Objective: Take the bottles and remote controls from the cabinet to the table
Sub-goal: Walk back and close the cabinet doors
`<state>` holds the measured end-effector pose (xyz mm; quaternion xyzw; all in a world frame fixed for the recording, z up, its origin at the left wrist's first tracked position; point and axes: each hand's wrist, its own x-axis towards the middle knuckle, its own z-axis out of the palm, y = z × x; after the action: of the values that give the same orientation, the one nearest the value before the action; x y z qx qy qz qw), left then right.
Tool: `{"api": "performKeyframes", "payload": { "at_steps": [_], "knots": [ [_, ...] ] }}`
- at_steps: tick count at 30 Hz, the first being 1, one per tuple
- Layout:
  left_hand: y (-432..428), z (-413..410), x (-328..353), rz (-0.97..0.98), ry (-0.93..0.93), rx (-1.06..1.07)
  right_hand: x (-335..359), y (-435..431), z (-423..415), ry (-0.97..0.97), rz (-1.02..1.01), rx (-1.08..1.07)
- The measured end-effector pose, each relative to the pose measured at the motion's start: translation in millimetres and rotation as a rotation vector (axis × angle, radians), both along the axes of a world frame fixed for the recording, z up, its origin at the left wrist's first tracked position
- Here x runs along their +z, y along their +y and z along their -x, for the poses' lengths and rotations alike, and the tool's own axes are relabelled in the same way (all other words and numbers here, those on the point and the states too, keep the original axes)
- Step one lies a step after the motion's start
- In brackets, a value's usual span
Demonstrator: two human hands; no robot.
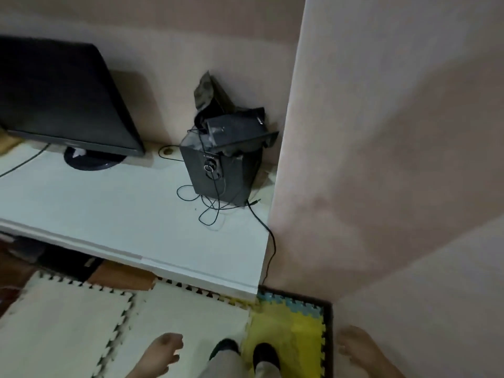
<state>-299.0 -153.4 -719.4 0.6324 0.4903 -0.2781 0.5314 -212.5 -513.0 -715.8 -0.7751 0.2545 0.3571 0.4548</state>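
No bottle or remote control shows in the head view. A white cabinet top [109, 214] runs across the middle, its front edge toward me. My left hand [161, 353] hangs low at the bottom centre, fingers loosely apart, holding nothing. My right hand [360, 350] is at the bottom right beside the wall, fingers spread and empty. Both hands are well below and in front of the cabinet top.
A dark monitor [62, 105] stands on the cabinet at the left. A black speaker box [223, 170] with items piled on it and tangled cables [210, 211] sits at the right end against a pink wall [381, 159]. Foam floor mats [81, 323] lie below, with my feet [245, 353] on them.
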Motion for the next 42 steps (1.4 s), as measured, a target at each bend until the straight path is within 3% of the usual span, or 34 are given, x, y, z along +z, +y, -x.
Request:
{"api": "performKeyframes", "payload": {
  "at_steps": [5,10,18,27,35,40,42],
  "knots": [
    [-12,-50,64,-0.203,-0.395,-0.014,71,25,-106,-0.421,-0.047,0.115],
    [-10,-110,187,-0.37,-0.924,-0.103,216,66,-155,-0.903,-0.262,0.292],
    [-19,-142,418,-0.527,-1.71,-0.155,447,89,-141,-1.638,-0.484,0.285],
    [-55,-144,580,-0.455,-2.238,-0.167,604,111,-101,-2.267,-0.574,0.121],
    [-70,-130,684,-0.394,-2.481,-0.086,691,172,-74,-2.406,-0.464,0.284],
    [-64,-128,708,-0.407,-2.482,-0.171,703,201,-76,-2.295,-0.678,0.293],
    [-55,-130,710,-0.474,-2.473,-0.18,703,210,-80,-2.296,-0.673,0.335]
  ]
}}
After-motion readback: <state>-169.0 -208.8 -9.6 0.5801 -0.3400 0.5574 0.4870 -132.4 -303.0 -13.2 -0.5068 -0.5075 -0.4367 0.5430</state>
